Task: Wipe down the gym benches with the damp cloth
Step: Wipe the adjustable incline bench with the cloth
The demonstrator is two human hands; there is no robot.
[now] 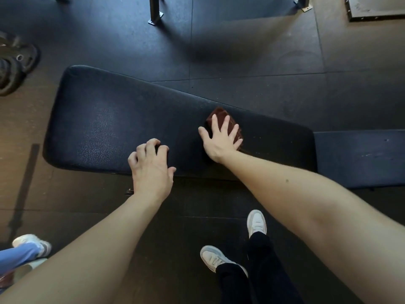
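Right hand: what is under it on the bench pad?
Under the right hand lies a folded dark red cloth, pressed flat on the black bench pad. The cloth's far edge shows past the fingers; the part beneath the palm is covered.

Lying across the middle, a black padded bench (105,119), wide at the left and narrowing toward the right, its textured vinyl catching soft light; butting against its right end, a second pad (359,154), darker and scuffed. Resting on the bench, a folded brown cloth (221,117) near the far edge, with the right hand (219,141) pressing flat on it, fingers spread; the left hand (151,170) leaning on the near edge, fingers curled. Underneath, a dark rubber-tiled floor (252,51), bearing weight plates (13,64) at the left, a metal frame foot (155,17) beyond the bench, and two white shoes (256,222) at the near side
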